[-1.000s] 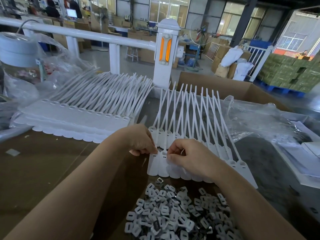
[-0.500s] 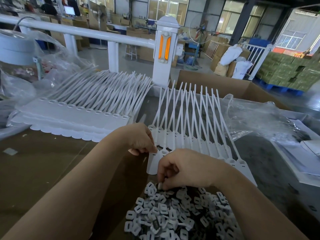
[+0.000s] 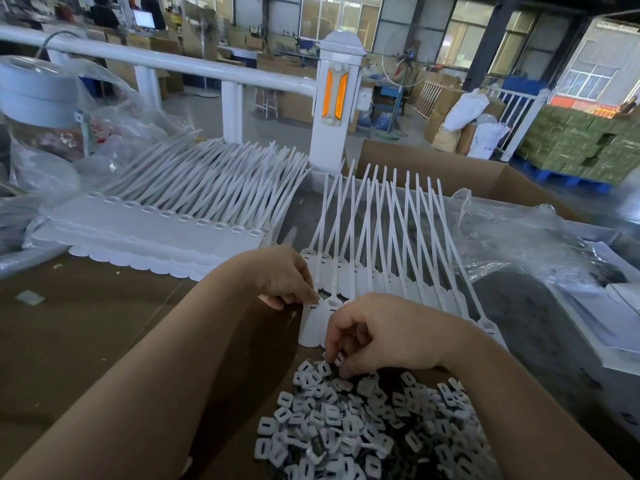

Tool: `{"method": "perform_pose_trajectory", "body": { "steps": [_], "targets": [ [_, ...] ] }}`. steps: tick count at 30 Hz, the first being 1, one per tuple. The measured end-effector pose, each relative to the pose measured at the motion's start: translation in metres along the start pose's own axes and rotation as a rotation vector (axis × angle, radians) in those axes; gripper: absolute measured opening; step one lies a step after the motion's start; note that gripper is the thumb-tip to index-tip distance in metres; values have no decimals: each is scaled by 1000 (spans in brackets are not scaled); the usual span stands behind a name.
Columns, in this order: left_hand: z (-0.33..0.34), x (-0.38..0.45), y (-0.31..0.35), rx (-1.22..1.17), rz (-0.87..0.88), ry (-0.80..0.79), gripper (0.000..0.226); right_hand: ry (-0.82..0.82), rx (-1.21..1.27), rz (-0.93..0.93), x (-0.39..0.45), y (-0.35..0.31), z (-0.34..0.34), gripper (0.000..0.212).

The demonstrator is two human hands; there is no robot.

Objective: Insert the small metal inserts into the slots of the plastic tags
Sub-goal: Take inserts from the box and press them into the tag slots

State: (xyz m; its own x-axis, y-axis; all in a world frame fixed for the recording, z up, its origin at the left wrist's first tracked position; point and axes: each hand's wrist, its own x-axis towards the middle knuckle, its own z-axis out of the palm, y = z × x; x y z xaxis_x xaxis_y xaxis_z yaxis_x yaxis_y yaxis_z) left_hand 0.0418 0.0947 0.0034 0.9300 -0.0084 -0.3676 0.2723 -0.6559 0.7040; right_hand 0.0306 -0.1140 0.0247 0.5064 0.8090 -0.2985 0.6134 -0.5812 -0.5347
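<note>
White plastic tags [image 3: 374,278] lie fanned in a row in front of you, tails pointing away, heads toward you. Your left hand [image 3: 287,275] pinches the head of the nearest tag [image 3: 311,323] at the row's left end, holding it steady; its slot looks dark, though whether it is filled or empty is too small to tell. Your right hand [image 3: 377,334] is curled over the far edge of the heap of inserts [image 3: 363,431], fingertips [image 3: 332,358] closing on one piece, so my guess is you are picking the next one up, not yet seating it. How many tags in this row already carry an insert cannot be read from here. A second, larger stack of tags [image 3: 166,233] sits well to the left; I cannot tell whether it is finished. Judging by the heap, plenty of work remains.
</note>
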Motion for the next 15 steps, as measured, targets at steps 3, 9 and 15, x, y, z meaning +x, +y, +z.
{"method": "perform_pose_trajectory", "body": {
  "steps": [3, 9, 15],
  "targets": [
    [0, 1, 0, -6, -3, -3, 18, -17, -74, 1, 1, -5, 2, 14],
    [0, 2, 0, -7, -3, -1, 18, -73, -172, 17, 0, -12, 2, 14],
    [0, 3, -2, -4, 1, 0, 17, -19, -169, 2, 2, -15, 9, 22]
  ]
}}
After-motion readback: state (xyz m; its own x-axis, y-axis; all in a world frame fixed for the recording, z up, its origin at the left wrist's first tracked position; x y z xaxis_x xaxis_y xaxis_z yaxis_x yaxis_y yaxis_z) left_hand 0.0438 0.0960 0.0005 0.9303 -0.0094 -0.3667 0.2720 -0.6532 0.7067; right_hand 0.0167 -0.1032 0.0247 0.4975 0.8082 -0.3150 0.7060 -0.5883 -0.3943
